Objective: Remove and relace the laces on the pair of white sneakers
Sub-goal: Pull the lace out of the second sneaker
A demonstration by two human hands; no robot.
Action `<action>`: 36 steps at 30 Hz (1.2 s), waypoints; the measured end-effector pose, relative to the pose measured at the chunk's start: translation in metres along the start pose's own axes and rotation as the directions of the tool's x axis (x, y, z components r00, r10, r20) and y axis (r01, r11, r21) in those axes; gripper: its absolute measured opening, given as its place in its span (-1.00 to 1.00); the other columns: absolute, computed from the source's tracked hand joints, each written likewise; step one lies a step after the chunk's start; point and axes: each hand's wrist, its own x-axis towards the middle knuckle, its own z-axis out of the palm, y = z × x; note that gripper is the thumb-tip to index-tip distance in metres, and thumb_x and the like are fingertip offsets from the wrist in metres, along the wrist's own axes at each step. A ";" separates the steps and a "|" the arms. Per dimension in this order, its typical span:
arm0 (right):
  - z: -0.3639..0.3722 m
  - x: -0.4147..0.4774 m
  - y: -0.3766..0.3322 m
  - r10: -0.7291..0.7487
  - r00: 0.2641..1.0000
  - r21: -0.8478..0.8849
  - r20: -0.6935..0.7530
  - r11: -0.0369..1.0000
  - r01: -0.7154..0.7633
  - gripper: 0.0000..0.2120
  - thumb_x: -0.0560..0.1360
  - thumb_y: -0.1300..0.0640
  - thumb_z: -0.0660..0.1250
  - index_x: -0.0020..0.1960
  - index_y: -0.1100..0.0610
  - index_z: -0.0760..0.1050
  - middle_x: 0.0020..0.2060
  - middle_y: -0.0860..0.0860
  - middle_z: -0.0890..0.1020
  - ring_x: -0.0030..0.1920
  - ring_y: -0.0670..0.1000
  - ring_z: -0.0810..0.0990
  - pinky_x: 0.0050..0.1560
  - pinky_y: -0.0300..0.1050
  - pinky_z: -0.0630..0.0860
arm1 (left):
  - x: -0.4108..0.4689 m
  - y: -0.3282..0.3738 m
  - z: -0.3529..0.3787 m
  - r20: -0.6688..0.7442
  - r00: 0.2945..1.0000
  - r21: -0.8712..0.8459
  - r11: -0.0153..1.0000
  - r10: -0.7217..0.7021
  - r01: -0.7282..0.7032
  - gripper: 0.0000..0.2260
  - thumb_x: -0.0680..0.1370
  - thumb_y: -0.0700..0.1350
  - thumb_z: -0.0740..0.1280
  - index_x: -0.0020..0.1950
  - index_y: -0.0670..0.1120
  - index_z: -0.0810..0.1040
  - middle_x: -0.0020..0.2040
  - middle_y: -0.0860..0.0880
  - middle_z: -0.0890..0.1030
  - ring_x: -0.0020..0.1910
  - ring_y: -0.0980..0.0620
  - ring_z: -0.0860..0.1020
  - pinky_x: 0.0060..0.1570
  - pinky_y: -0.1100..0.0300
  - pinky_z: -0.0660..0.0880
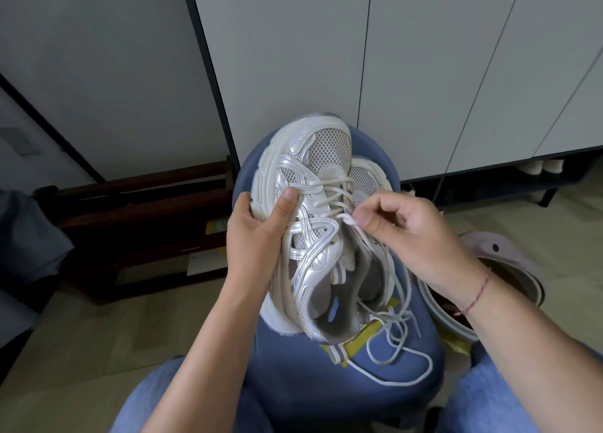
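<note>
A white and silver sneaker (313, 178) stands tilted on its side on a blue stool (385, 396), toe pointing away from me. My left hand (257, 233) grips its sole and side, thumb pressed on the upper. My right hand (408, 230) pinches a loop of the white lace (346, 218) at the middle eyelets. The upper rows are still laced. Loose lace ends (401, 344) trail down over the stool seat. The second sneaker (368, 174) lies behind the first, mostly hidden.
White cabinet doors (424, 73) rise behind the stool. A dark wooden rack (137, 223) stands at the left. A pink and white clog (509, 269) lies on the floor at the right. My knees in blue jeans flank the stool.
</note>
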 end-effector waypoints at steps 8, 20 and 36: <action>0.002 0.002 0.003 0.099 0.987 0.106 -0.131 0.991 -0.085 -0.70 0.28 -0.07 0.45 -0.17 0.13 0.55 -0.32 0.07 0.64 -0.28 -0.02 0.56 -0.16 -0.14 0.52 | -0.003 0.000 0.005 0.026 1.000 0.008 1.000 0.010 -0.010 -0.54 0.26 0.31 0.49 -0.05 0.03 0.56 -0.08 0.02 0.71 -0.07 0.01 0.69 0.06 -0.12 0.61; 0.009 0.003 0.005 -0.100 0.967 -0.252 -0.235 0.967 0.039 -0.93 0.44 0.14 0.43 -0.20 0.07 0.55 -0.26 -0.14 0.54 -0.24 -0.21 0.49 -0.19 -0.46 0.39 | -0.004 -0.002 0.006 0.028 1.000 0.016 1.000 -0.013 0.013 -0.52 0.26 0.33 0.49 -0.03 0.03 0.56 -0.07 0.05 0.71 -0.07 0.02 0.69 0.08 -0.15 0.60; 0.006 -0.001 -0.007 -0.016 0.978 -0.053 -0.207 0.999 0.005 -0.87 0.54 0.22 0.29 -0.19 0.14 0.46 -0.42 -0.04 0.54 -0.41 -0.12 0.48 -0.29 -0.21 0.45 | -0.004 0.001 0.003 0.023 0.999 0.026 0.998 0.049 -0.050 -0.47 0.29 0.29 0.50 0.02 -0.07 0.54 -0.06 -0.05 0.70 -0.05 -0.06 0.68 0.07 -0.15 0.60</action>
